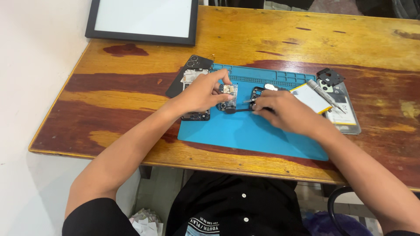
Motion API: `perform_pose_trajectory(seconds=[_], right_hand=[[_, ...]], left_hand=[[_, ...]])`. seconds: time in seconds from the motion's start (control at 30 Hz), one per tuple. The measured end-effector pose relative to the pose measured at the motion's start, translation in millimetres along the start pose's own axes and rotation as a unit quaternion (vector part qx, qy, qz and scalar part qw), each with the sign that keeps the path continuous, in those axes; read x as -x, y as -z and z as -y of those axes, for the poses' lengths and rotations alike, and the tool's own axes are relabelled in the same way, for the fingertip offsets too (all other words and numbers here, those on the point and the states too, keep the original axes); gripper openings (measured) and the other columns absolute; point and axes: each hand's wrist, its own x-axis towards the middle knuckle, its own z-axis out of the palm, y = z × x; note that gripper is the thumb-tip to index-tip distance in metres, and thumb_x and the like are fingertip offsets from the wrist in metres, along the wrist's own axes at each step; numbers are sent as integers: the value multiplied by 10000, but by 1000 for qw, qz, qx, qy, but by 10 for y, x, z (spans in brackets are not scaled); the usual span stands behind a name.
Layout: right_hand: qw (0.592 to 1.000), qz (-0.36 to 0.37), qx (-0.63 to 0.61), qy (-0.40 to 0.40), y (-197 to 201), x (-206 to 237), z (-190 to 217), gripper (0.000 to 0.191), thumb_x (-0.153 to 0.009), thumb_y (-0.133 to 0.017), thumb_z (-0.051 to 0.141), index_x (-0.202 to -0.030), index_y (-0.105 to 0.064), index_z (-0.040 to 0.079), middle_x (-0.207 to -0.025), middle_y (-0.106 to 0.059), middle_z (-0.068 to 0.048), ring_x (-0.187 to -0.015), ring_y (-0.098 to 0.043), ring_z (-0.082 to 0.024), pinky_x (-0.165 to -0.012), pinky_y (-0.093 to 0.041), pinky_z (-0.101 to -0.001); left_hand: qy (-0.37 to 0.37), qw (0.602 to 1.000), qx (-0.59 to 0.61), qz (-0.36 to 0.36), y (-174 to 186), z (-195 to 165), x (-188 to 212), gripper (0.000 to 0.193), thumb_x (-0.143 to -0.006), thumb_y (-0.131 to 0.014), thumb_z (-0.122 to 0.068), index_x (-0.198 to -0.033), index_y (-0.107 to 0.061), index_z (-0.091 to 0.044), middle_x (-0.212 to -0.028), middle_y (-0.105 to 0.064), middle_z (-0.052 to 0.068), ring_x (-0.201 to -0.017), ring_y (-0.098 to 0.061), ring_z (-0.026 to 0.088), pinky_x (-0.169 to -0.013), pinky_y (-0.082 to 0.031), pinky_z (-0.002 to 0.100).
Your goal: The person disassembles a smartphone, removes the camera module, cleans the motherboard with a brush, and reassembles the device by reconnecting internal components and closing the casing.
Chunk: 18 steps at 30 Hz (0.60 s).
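My left hand (202,92) rests on the blue work mat (245,131), its fingertips pinching the top edge of a small phone circuit board (228,96). My right hand (280,110) lies just to the right, fingers closed on metal tweezers (248,101) whose tips point at the board. A dark phone part (256,92) shows just behind my right fingers. An opened phone body (194,114) lies under my left hand, mostly hidden.
A white-and-yellow phone battery (311,98), a screwdriver (321,92), a grey phone back cover (345,114) and a small black plate (330,76) lie right of the mat. A black phone cover (192,63) lies at the mat's left corner. A black-framed white board (142,19) sits far left.
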Motion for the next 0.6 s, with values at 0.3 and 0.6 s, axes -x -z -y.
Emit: perform_pose_trajectory(seconds=[0.3, 0.6], right_hand=[[1000, -3, 2, -24, 139, 6, -6, 83, -846, -730, 69, -922, -754, 47, -945, -723, -108, -825, -709, -327, -736, -561, -418], [1000, 3, 14, -20, 31, -34, 81, 116, -857, -726, 82, -962, -747, 38, -943, -705, -110, -832, -703, -330, -737, -562, -422]], left_hand=[[-11, 1000, 12, 14, 11, 17, -21, 322, -954, -748, -208, -1100, -494, -76, -740, -723, 65, -726, -726, 132, -661, -555, 302], [-6, 1000, -21, 14, 71, -26, 16, 337, -952, -752, -227, -1106, -499, -66, -677, -687, 95, -667, -694, 144, -632, -540, 310]])
